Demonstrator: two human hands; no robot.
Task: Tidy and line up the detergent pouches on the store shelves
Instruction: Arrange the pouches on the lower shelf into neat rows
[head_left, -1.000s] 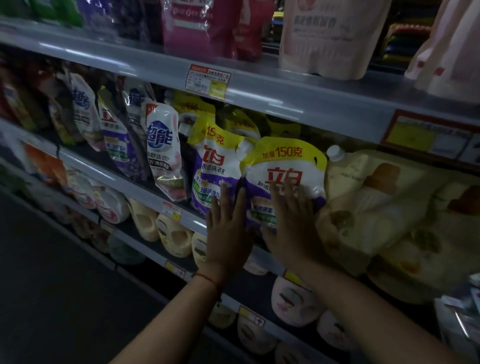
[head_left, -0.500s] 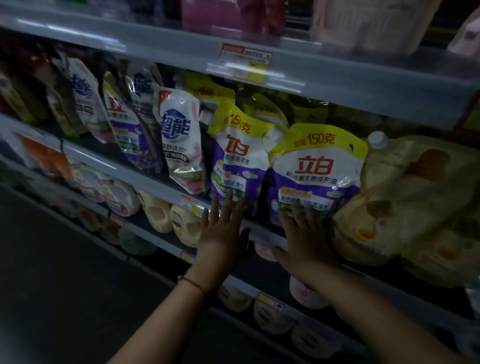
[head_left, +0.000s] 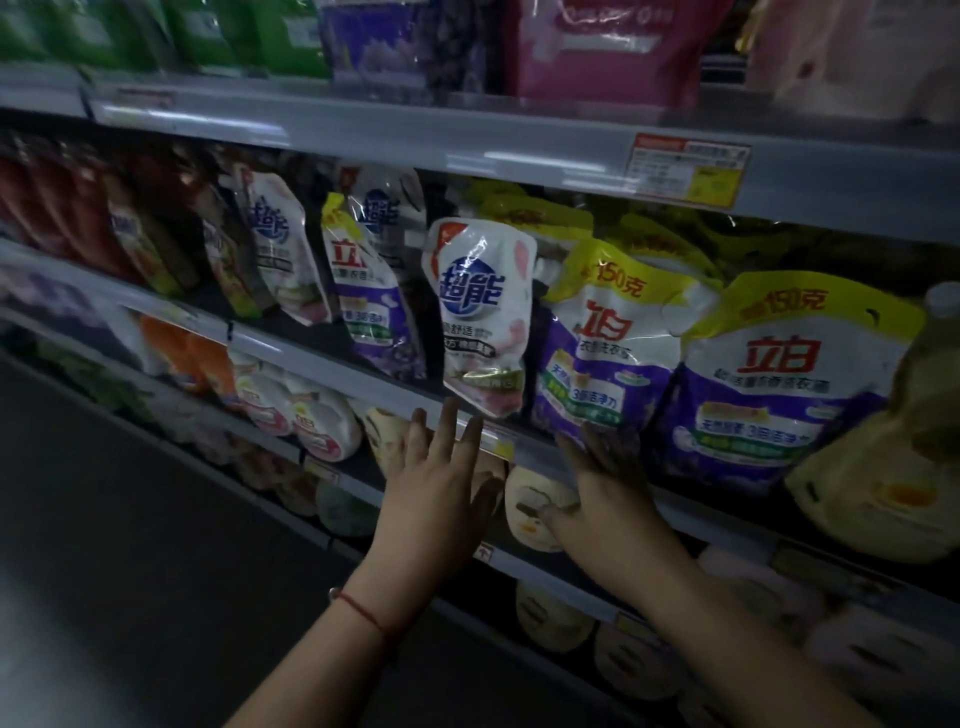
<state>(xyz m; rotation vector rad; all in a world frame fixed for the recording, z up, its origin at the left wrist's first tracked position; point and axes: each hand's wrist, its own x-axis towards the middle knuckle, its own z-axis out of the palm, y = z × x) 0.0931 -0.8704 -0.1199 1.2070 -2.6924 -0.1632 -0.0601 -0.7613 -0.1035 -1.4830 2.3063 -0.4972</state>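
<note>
Price label (head_left: 688, 166) on upper shelf edge (head_left: 467, 140); dim floor (head_left: 130, 597) lower left.

Both bare forearms reach up and forward from the lower edge of the view, converging toward the middle. The left hand (head_left: 436, 480) is raised with its back to the camera, fingers straight and slightly spread, thumb out to the right, holding nothing. A thin red cord circles the left wrist. The right hand (head_left: 605, 483) lies flat, fingers extended upward and together, thumb splayed to the left, grasping nothing.
</note>
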